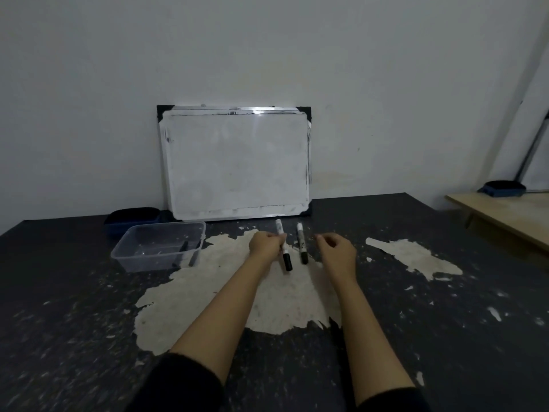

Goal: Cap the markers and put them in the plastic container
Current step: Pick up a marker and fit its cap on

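a: what's the left hand (265, 244) doing?

b: its fingers are curled around a white marker (283, 248) with a black cap, gripping it near the middle. the capped end points toward six o'clock, the other end toward twelve, slightly tilted.

a: and the right hand (337, 251)?

b: it holds nothing. the fingers are loosely curled, thumb and forefinger a narrow way apart, hovering over the table (445, 307) just at three o'clock of the second marker (301, 242).

a: where is that second marker?

b: it lies on the table between the two hands, close beside the held one and nearly parallel to it, black cap toward six o'clock.

a: the container?

b: a clear plastic container (130, 248) sits at nine o'clock of the left hand, a little apart from it. a dark marker (183, 251) leans inside at its right end; whether it is capped i cannot tell.

a: anything else around?

b: a whiteboard (236, 162) leans against the wall at twelve o'clock of the hands. a dark blue tray (133, 217) sits just behind the container, toward eleven o'clock. the dark table has large pale patches where the surface has peeled, the biggest under the forearms. at two o'clock, well apart, there's a light wooden table (505, 218) with a blue object (502, 189) on it. both sleeves are black.
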